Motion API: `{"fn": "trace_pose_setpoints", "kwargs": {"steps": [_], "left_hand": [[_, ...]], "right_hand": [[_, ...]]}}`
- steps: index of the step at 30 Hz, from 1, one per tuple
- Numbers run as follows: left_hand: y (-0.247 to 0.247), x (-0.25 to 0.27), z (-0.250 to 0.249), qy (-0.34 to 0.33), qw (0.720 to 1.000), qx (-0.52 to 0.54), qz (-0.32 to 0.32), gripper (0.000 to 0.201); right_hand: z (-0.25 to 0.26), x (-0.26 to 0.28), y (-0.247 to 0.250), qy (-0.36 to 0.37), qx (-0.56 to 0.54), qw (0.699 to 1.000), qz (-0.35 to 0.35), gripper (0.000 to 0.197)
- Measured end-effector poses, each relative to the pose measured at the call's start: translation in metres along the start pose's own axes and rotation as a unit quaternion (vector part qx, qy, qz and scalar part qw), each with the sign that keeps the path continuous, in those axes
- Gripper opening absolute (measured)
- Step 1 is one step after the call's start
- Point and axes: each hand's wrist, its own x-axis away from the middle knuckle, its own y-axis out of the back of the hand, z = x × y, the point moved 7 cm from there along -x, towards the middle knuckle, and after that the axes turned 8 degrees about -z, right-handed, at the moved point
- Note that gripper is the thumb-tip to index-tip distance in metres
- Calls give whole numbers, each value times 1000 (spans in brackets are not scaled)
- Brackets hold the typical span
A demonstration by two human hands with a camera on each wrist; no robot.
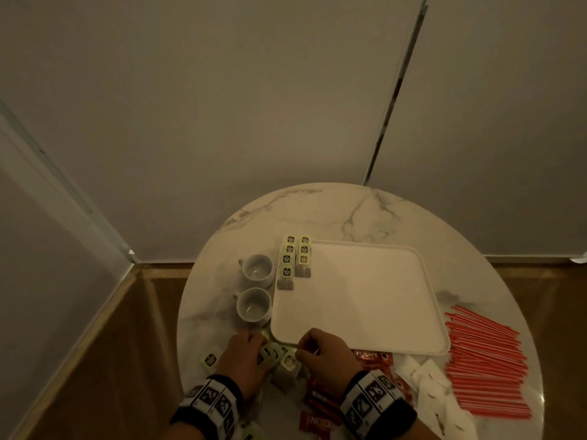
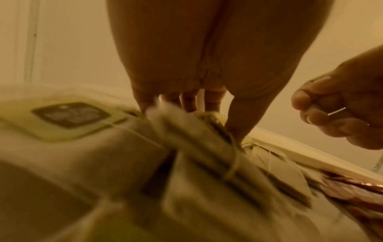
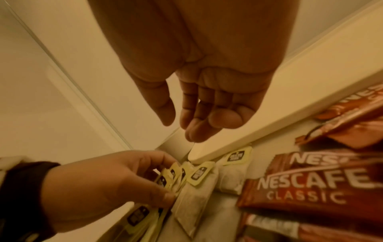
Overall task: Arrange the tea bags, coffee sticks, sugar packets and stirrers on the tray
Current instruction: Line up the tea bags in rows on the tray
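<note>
Your left hand (image 1: 243, 360) pinches several tea bags (image 3: 170, 180) by their tags, beside the cream tray (image 1: 359, 300). Your right hand (image 1: 324, 352), fingers curled, pinches a thin tea-bag string (image 2: 336, 111). Nescafé coffee sticks (image 3: 306, 185) lie on the table, just beside the tray's near edge.

"NESCAFE CLASSIC" is printed in white on the red coffee sticks (image 3: 306, 185); the tea bag tags (image 3: 200, 172) cannot be read.

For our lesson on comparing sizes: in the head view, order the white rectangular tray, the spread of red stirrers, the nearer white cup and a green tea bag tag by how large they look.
1. White rectangular tray
2. Spread of red stirrers
3. Nearer white cup
4. Green tea bag tag
The gaps are plain, so nearness to the camera does not alter the order.
</note>
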Motion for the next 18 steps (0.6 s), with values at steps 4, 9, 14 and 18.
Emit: {"fn": "trace_pose_setpoints", "kwargs": {"steps": [4,9,14,18], "left_hand": [[10,2,-17,-10,999,14,-37,10],[25,6,-32,-2,985,158,-65,15],[48,7,-48,20,943,318,-90,7],[59,2,-63,62,884,459,-66,6]], "right_hand": [[-2,4,-1,-3,-4,1000,-5,4],[-2,5,9,-5,-22,999,-23,12],[7,4,10,-37,-127,991,25,19],[23,1,19,-32,-257,966,15,15]]}}
